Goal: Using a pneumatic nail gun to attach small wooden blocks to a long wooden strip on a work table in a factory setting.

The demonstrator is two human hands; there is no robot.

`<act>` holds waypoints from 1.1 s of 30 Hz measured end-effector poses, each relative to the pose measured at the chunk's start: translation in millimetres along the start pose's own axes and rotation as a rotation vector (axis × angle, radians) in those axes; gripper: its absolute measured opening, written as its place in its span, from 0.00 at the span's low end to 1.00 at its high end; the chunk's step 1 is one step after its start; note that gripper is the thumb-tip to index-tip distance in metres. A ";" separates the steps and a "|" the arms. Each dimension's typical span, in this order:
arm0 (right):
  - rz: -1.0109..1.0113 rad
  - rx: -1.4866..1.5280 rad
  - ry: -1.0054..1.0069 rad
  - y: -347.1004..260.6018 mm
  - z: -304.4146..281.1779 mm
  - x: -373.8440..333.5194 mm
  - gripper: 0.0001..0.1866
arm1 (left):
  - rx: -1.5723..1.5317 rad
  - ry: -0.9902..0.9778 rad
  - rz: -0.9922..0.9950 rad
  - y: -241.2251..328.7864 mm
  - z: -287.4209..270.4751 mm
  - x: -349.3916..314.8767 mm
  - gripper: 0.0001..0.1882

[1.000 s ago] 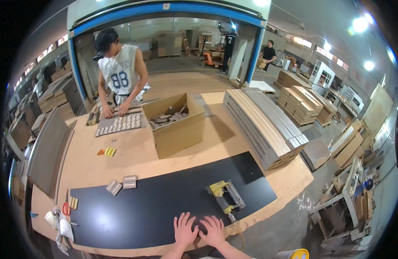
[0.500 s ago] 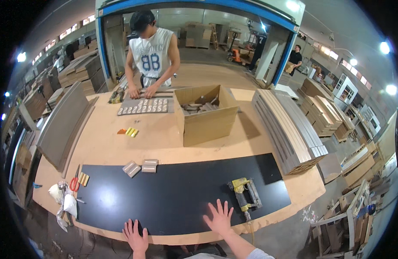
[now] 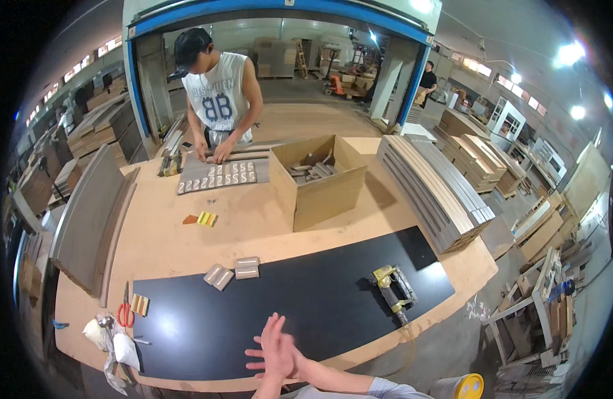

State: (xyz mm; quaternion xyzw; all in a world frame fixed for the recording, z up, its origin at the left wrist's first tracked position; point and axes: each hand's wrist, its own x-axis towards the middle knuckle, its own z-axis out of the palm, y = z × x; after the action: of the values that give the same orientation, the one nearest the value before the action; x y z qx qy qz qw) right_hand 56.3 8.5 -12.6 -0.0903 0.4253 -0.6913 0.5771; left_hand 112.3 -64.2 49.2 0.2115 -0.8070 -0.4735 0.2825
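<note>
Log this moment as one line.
Left hand: against right hand | nail gun: lying on black board, unheld | scissors: left of board

A blue beam [image 3: 213,14] on 2 blue-edged posts [image 3: 413,86] spans the area beyond the pale wooden table [image 3: 160,256]. Past it, a wooden ladder [image 3: 301,58] and an orange pallet jack [image 3: 333,86] stand before a pale wall [image 3: 266,32]. Bright lamps [image 3: 570,53] shine at the right, near a strip of windows [image 3: 476,67]. Stacked boards [image 3: 476,159] and a white paned frame [image 3: 506,120] crowd the grey floor [image 3: 446,339].
</note>
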 end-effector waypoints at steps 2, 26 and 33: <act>0.177 0.516 0.036 -25.2 37.0 9.9 0.45 | 0.106 -0.153 0.092 -11.1 -24.4 -6.3 0.27; -0.277 -1.784 0.787 -7.8 4.5 6.2 0.39 | 0.649 0.044 -0.187 -166.1 -220.9 11.4 0.25; -0.241 -1.774 0.779 -9.5 2.7 8.6 0.39 | 0.690 0.046 -0.203 -172.3 -216.0 43.6 0.27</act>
State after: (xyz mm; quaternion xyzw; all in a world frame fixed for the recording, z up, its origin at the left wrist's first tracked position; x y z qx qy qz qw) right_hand 48.4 -0.6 -7.5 -0.2998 0.9401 -0.1562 0.0438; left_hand 234.0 -309.6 -7.2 0.3842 -0.8876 -0.1940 0.1642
